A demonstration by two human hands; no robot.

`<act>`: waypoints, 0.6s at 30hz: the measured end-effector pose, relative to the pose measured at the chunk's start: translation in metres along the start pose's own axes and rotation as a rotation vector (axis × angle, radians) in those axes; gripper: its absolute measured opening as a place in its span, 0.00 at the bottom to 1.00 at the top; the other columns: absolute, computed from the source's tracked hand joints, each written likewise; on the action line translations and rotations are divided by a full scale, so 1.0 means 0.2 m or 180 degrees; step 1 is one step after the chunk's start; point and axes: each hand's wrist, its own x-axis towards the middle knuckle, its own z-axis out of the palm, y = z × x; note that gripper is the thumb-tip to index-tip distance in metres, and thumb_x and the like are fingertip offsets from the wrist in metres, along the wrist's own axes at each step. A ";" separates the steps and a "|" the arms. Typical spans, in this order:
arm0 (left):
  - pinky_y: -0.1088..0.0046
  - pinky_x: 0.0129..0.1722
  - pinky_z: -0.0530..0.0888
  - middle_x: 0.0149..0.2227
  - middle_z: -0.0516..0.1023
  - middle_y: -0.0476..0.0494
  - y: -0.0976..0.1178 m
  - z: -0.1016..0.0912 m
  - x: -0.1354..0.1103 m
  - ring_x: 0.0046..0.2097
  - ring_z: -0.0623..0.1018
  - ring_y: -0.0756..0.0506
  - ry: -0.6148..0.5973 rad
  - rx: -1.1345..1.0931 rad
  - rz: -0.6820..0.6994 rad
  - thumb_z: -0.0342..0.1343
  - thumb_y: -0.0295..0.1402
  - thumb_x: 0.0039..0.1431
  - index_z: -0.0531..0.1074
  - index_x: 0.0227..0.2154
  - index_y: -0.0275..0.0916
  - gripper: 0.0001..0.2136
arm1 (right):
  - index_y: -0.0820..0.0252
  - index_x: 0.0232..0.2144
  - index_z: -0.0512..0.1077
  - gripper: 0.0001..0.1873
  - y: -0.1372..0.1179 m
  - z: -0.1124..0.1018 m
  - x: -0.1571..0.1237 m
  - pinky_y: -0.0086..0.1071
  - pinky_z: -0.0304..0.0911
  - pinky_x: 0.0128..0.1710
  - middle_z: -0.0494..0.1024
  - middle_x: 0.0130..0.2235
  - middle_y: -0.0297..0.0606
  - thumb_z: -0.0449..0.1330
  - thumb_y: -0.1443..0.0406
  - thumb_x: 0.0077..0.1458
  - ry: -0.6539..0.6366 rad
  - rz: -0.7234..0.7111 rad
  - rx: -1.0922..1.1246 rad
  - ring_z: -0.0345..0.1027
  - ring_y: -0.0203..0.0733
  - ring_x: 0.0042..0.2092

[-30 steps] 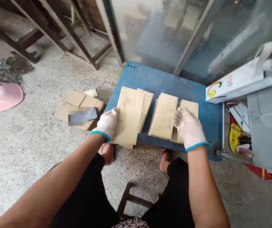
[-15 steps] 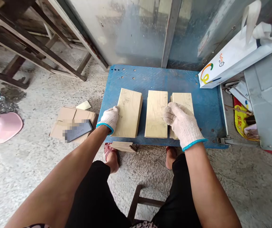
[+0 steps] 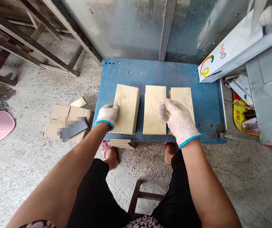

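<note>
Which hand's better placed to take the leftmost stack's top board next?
Probably left: the left hand is at the leftmost stack, while the right hand is by the middle stack and right stack.

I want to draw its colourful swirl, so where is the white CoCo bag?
In the head view, the white CoCo bag is at the upper right, at the far right corner of the blue tabletop, beside the grey metal panel.

Soft, diffuse light; wide-angle view
Concrete floor (image 3: 26, 177) was brightest at left; wooden frame (image 3: 55, 59) lay dim; metal panel (image 3: 126, 34) bore hazy reflections; outer edges were stretched, blurred; phone (image 3: 80, 126) was partly pixelated.
</note>
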 end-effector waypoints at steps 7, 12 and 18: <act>0.57 0.46 0.73 0.37 0.78 0.36 0.03 -0.04 -0.04 0.45 0.77 0.34 0.0145 0.0812 0.0639 0.54 0.41 0.56 0.78 0.35 0.41 0.12 | 0.57 0.31 0.70 0.14 0.01 0.01 0.00 0.27 0.63 0.27 0.75 0.28 0.32 0.68 0.56 0.48 -0.0025 -0.0016 -0.0038 0.67 0.32 0.28; 0.50 0.47 0.72 0.47 0.73 0.27 0.04 -0.05 -0.04 0.50 0.74 0.27 0.0336 0.1071 0.0554 0.55 0.52 0.55 0.73 0.46 0.37 0.25 | 0.56 0.31 0.70 0.13 0.01 0.01 0.00 0.27 0.64 0.27 0.75 0.28 0.32 0.67 0.56 0.49 -0.0007 -0.0032 -0.0041 0.68 0.33 0.27; 0.50 0.53 0.70 0.57 0.64 0.24 0.09 0.09 -0.07 0.57 0.69 0.26 0.0125 0.0923 0.0438 0.67 0.53 0.41 0.57 0.62 0.35 0.48 | 0.56 0.30 0.69 0.15 0.02 0.01 0.00 0.26 0.64 0.27 0.75 0.28 0.32 0.67 0.55 0.49 0.0002 -0.0065 -0.0122 0.68 0.32 0.28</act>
